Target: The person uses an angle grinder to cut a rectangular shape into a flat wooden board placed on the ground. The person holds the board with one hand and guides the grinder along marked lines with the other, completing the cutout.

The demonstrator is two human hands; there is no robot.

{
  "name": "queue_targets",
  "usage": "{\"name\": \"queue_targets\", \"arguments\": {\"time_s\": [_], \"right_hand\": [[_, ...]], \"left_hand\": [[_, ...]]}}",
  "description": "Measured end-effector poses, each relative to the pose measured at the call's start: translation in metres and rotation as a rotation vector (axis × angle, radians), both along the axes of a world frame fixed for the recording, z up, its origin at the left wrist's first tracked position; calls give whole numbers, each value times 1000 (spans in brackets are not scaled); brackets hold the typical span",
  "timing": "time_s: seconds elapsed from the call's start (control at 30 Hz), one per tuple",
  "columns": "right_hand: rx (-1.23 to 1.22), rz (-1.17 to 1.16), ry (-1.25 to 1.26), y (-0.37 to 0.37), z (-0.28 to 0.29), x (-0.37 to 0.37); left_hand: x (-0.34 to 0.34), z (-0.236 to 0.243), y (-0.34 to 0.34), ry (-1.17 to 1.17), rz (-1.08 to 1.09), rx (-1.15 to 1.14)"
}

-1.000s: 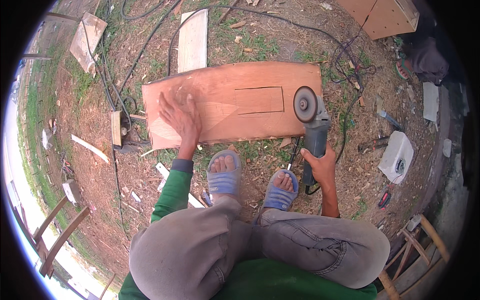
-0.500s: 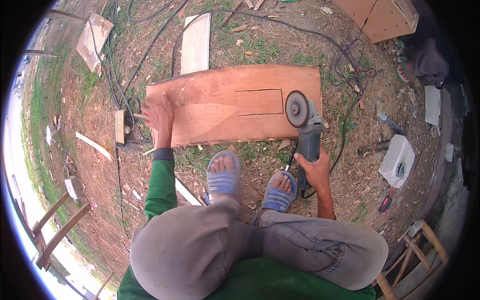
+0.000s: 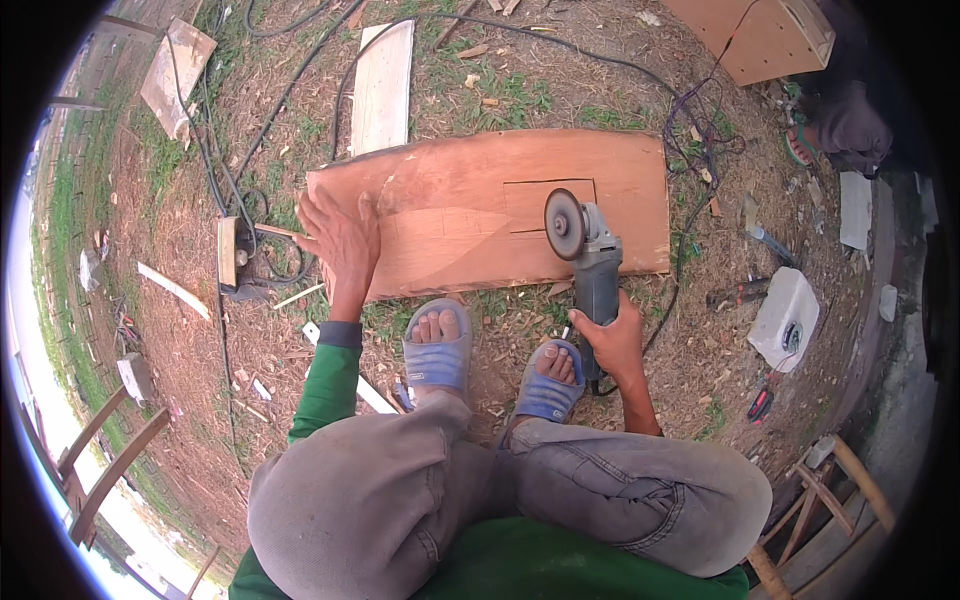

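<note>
A reddish wooden board (image 3: 440, 250) with dark, rough edges lies across the ground beyond my sandaled feet, a drawn or cut dark rectangle on its right half. My left hand (image 3: 342, 237) lies on the board's left end, fingers spread. My right hand (image 3: 610, 335) is wrapped round the body of a grey angle grinder (image 3: 597, 285), below the board. The grinder's round disc (image 3: 565, 224) faces up, over the board near that rectangle, partly covering it; whether it touches the wood I cannot tell.
Black cables (image 3: 270, 120) loop over dirt and grass. A pale plank (image 3: 380, 80) lies beyond the board. A wooden box (image 3: 745, 35) and another person's sandaled foot (image 3: 803, 143) are at upper right. A white container (image 3: 785, 315) lies right, wooden frames (image 3: 120, 465) lower left.
The grinder in my right hand has moved leftward, toward the rectangle. The board has shifted to the right, and my left hand has changed position on its left end.
</note>
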State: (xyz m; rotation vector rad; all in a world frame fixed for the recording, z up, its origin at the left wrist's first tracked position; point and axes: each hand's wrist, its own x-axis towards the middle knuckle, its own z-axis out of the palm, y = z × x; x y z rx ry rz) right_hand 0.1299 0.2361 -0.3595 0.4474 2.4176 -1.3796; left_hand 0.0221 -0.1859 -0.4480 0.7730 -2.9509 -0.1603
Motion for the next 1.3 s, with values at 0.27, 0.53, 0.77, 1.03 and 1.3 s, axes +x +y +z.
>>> {"name": "queue_targets", "arguments": {"time_s": [0.27, 0.53, 0.77, 1.03, 1.3], "right_hand": [[-28, -23, -89, -39, 0, 12], [-59, -59, -88, -54, -6, 16], [-21, -35, -100, -55, -15, 18], [-15, -24, -90, -57, -15, 16], [-22, -54, -71, -58, -18, 16]], "left_hand": [[-19, -38, 59, 200, -454, 34], [-18, -31, 60, 254, -442, 91], [-17, -31, 59, 278, -448, 108], [-18, -31, 59, 257, -442, 74], [-18, -28, 60, 251, -439, 89]]}}
